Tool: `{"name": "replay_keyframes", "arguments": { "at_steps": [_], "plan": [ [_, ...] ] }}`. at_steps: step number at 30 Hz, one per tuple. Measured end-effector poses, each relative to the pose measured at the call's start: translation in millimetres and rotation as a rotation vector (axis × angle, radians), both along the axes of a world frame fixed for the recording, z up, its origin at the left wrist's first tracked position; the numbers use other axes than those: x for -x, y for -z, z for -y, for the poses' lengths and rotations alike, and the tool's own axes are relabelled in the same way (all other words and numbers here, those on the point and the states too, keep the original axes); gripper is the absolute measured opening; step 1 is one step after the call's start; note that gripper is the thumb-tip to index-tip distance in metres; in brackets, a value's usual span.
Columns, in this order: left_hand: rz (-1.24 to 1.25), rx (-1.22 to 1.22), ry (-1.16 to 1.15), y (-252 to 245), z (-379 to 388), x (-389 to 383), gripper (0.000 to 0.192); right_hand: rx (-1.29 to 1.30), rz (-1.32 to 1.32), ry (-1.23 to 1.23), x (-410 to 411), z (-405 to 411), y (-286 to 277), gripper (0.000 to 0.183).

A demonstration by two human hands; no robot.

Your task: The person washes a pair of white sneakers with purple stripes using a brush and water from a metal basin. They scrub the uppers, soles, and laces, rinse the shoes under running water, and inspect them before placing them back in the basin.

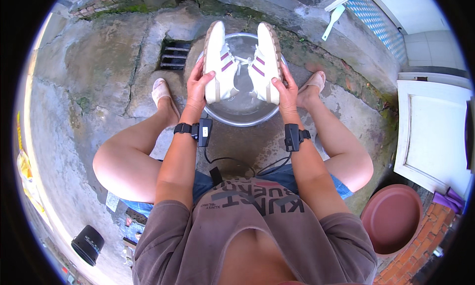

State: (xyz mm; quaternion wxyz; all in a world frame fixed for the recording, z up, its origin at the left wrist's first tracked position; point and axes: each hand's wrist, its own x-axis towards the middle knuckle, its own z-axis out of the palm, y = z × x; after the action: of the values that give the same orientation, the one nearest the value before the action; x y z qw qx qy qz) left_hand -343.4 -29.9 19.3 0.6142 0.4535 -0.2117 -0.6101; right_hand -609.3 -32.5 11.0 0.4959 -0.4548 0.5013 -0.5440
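Note:
My left hand [198, 82] grips a white sneaker [217, 62] by its heel end, thumb on the upper and fingers behind the sole. In my right hand [287, 86] is the matching white sneaker [265, 64], held the same way. Both shoes carry purple stripes and white laces, with their toes pointing away from me and their soles facing outward. They are above a round metal basin [241, 118] on the ground between my feet. The laces of the two shoes come close together in the middle; whether they are tied to each other I cannot tell.
A drain grate [174, 56] lies left of the basin. At the upper right, a pale green brush or scoop [334, 21] rests on the concrete ledge. A reddish plastic basin [391, 220] leans near bricks at right, below a white cabinet door [434, 132]. A black bucket [88, 245] sits behind left.

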Motion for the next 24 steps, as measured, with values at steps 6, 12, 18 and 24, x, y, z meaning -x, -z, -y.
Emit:
{"name": "replay_keyframes", "arguments": {
  "at_steps": [6, 12, 18, 24],
  "plan": [
    [0.350, 0.048, 0.094, 22, 9, 9, 0.069, 0.005, -0.046, 0.125, 30, -7, 11, 0.057],
    [0.686, 0.025, 0.178, 91, 16, 11, 0.068, -0.143, 0.165, 0.247, 40, -22, 23, 0.058],
    [0.915, -0.057, 0.242, 134, 12, 11, 0.067, -0.195, 0.263, 0.393, 42, -25, 34, 0.059],
    [0.708, -0.067, 0.322, 158, 15, 20, 0.062, -0.194, 0.286, 0.440, 48, -24, 46, 0.058]
  ]
}}
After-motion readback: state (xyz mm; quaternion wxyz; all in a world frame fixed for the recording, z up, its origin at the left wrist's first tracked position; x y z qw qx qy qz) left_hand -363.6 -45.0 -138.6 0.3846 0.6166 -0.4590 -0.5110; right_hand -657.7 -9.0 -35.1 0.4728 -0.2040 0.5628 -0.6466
